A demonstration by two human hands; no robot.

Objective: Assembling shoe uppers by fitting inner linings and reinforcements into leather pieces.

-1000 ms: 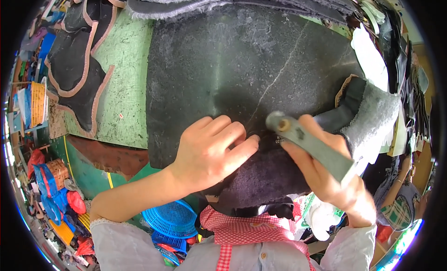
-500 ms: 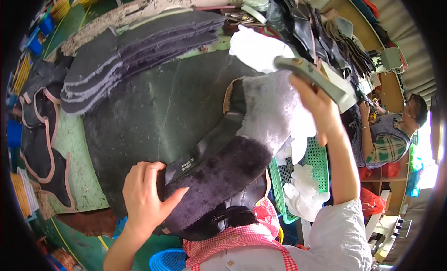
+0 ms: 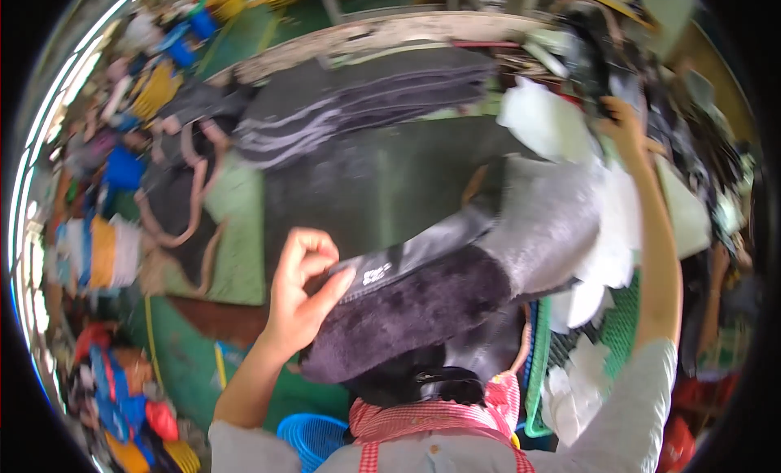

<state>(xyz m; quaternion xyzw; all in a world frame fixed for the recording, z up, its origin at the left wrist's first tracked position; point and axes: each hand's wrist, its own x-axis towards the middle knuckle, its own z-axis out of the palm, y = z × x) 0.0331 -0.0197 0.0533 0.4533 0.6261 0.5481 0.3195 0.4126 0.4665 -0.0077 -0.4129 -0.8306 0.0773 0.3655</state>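
Note:
A long fur-lined leather piece (image 3: 415, 310) lies slantwise near my body. Dark purple fur covers its near part, and a strip of smooth black leather with white print runs along its far edge. My left hand (image 3: 301, 290) pinches the left end of this strip between thumb and fingers. Pale grey fur (image 3: 545, 221) continues from the dark fur at the right. My right hand (image 3: 630, 131) reaches far to the upper right, beside a heap of black leather pieces (image 3: 590, 50). Blur and the angle hide what its fingers hold, if anything.
A stack of dark fur-backed sheets (image 3: 366, 95) lies at the back of the dark work board (image 3: 325, 196). White sheets (image 3: 537, 119) sit right of it. A green basket (image 3: 537, 392) with white scraps stands at the right, and a blue basket (image 3: 313, 436) below my left arm.
My left hand has closed from open onto the leather strip. My right hand has moved away from the grey fur to the upper right; the grey-green tool no longer shows in it.

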